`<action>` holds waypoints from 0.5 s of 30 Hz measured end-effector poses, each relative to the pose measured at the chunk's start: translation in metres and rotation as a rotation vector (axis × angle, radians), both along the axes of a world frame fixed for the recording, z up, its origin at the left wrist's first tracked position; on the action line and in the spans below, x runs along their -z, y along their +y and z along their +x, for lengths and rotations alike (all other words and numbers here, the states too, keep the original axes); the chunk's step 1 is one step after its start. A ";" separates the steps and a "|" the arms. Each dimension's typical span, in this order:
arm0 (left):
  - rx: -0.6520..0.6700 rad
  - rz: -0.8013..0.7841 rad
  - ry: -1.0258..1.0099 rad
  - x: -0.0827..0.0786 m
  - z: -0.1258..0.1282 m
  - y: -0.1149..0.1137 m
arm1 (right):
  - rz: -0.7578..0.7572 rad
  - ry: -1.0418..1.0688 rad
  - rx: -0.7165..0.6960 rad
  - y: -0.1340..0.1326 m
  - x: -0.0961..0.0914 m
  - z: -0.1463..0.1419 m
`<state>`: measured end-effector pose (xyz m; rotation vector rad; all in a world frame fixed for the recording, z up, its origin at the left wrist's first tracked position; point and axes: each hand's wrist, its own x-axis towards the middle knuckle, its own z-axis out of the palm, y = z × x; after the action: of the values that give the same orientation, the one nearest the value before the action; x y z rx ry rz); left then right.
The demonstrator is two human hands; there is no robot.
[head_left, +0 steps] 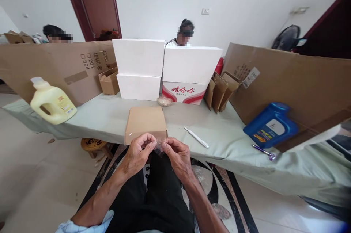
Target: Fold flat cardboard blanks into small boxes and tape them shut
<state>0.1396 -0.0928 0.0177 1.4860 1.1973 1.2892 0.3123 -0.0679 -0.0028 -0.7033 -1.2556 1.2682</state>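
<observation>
Between my two hands is a small crinkled piece of clear plastic (159, 146), held over my lap just off the table's front edge. My left hand (139, 153) pinches its left side between thumb and fingers. On the other side, the thumb and fingertips of my right hand (178, 155) are closed on it too. Right behind the hands, a flat brown cardboard box (146, 119) lies closed on the table (178, 116). A white pen (196, 137) lies to the right of the box. Whether the plastic is a bag or a loose wrapper, I cannot tell.
White boxes (141, 57) stand stacked at the back, a clear plastic bundle (165, 100) before them. Cardboard panels (285, 83) wall both sides. A yellow jug (53, 101) stands left; a blue bottle (271, 125) and purple pen (263, 151) are right. Two people sit beyond.
</observation>
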 end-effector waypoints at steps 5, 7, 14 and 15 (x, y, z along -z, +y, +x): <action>0.041 -0.045 -0.044 0.005 0.003 0.006 | 0.006 0.010 0.019 0.004 0.000 0.005; 0.039 -0.054 -0.045 0.005 0.002 0.008 | -0.010 0.006 0.028 0.008 0.001 0.009; -0.175 0.126 0.132 0.008 -0.037 0.028 | 0.062 -0.200 0.181 0.054 0.003 0.038; -0.215 0.176 0.177 0.008 -0.046 0.032 | 0.075 -0.240 0.202 0.068 0.003 0.042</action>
<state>0.0939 -0.0612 0.0097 1.6609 1.4206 1.4613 0.3542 0.0003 -0.0056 -0.9242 -1.3796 0.9877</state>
